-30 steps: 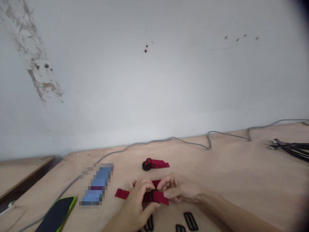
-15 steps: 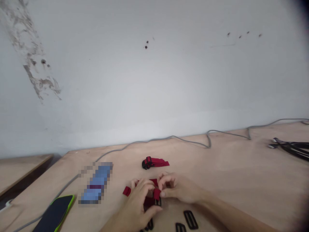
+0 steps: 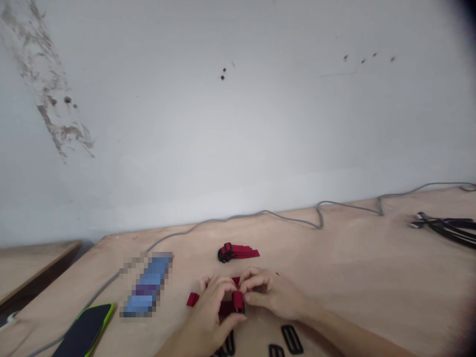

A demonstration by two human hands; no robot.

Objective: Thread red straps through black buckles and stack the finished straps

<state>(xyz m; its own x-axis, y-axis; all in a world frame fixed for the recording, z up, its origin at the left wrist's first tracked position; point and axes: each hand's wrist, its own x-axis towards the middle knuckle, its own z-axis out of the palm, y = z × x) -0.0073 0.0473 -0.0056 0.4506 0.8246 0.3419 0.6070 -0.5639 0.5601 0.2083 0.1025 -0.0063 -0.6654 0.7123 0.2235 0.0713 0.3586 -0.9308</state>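
A red webbing strap (image 3: pixel 237 299) lies between my two hands, folded into a loop at a black buckle, only part of which shows. My left hand (image 3: pixel 217 305) curves around the strap from the left, fingers over it and thumb low by the buckle. From the right, my right hand (image 3: pixel 269 292) pinches the strap's edge with thumb and fingers. One strap end pokes out left of my left hand. Black slide buckles (image 3: pixel 292 339) lie on the table below my right hand, and more black pieces are partly hidden under my left wrist.
Behind my hands rests a bundle of red straps with black buckles (image 3: pixel 238 251). To the left are a blurred blue item (image 3: pixel 148 285) and a phone in a green case (image 3: pixel 84 329). A grey cable (image 3: pixel 260 213) runs along the wall; coiled black cables (image 3: pixel 449 230) lie far right.
Both hands have stayed on the strap, with its folded loop shifted slightly left and standing more upright. The whole view has moved a little.
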